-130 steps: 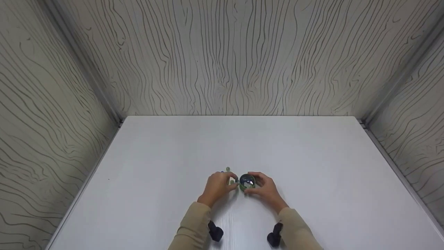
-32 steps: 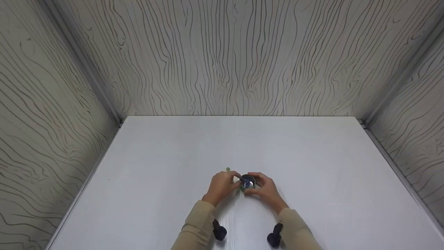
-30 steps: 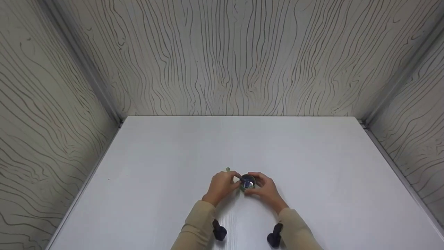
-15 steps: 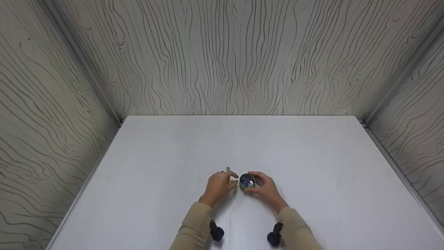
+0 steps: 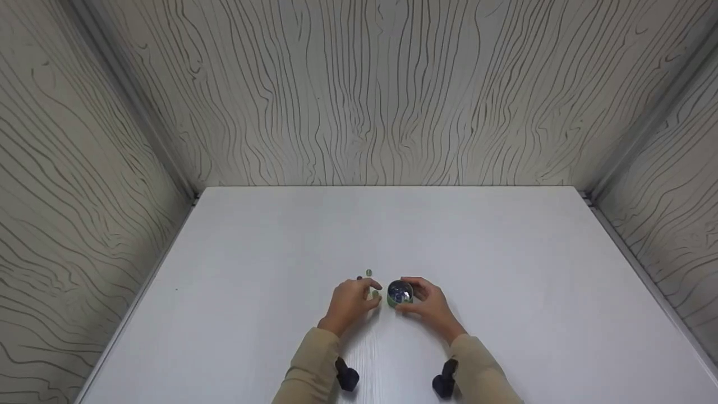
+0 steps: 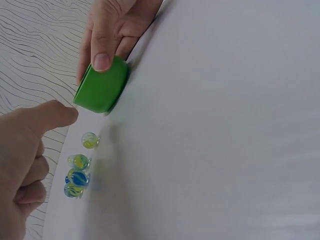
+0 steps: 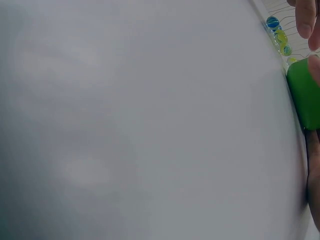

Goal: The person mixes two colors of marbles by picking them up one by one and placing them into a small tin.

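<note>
My right hand [image 5: 431, 306] holds a small green bowl [image 6: 102, 87] by its side, thumb on the near side, fingers on the far side. The bowl stands upright on the table. Its inside is dark and shiny with bluish glints; I cannot make out clearly what lies in it. To the left of the bowl, my left hand [image 5: 349, 300] hovers with thumb and forefinger apart and nothing between them. Several glass marbles lie by it: a clear yellow-green marble [image 6: 90, 140], a blue-swirled marble [image 6: 78, 178] and others partly overlapping in the left wrist view.
The white table [image 5: 493, 241] stretches around both hands. Wood-patterned panels [image 5: 359, 101] rise behind it and on both sides. A dark device [image 5: 348, 380] hangs at the left wrist, another dark device [image 5: 443, 386] at the right.
My left hand has drawn back leftward from the bowl's rim and its pinch has opened; the small dark thing it pinched earlier is gone from it. The right hand and bowl stay put.
</note>
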